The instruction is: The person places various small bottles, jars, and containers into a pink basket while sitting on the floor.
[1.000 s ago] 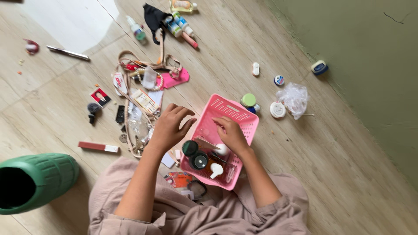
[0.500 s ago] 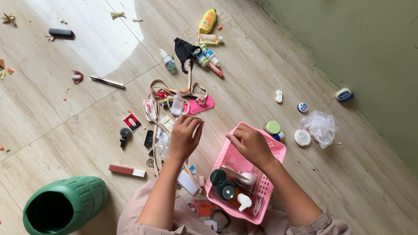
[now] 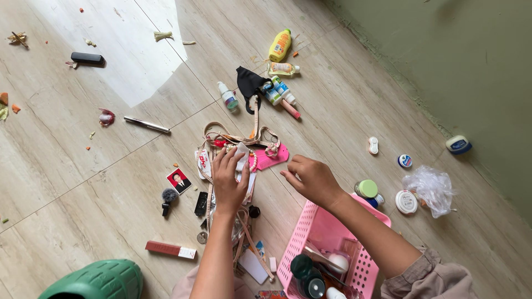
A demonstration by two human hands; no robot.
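both hands had left the pink basket [image 3: 310, 238] within the last second and moved up toward the heap of small things on the wooden floor [image 3: 83, 182]; a second before, the right hand was inside the basket and the left one hovered just beside its rim. the view had also shifted, so the basket now sat low at 5 o'clock, partly cut by the edge. i judged from this that the sorting had turned from the basket back to the heap.

going from left to right: the green bin [image 3: 100, 281] lay at 7 o'clock, a red and white stick [image 3: 170, 249] near it, then a small photo [image 3: 179, 180].

the left hand [image 3: 229, 180] was spread flat, fingers loosely open, and lay on a small clear packet [image 3: 242, 152] among the beige straps [image 3: 244, 135]; it touched the packet but i could not tell if it already gripped it. the pink flat piece [image 3: 271, 158] lay just beside, at 1 o'clock from this hand.

the right hand [image 3: 311, 178] was half closed, fingertips pinched together, hanging above the floor between the heap and the basket. whether something tiny was between the fingers, i could not tell.
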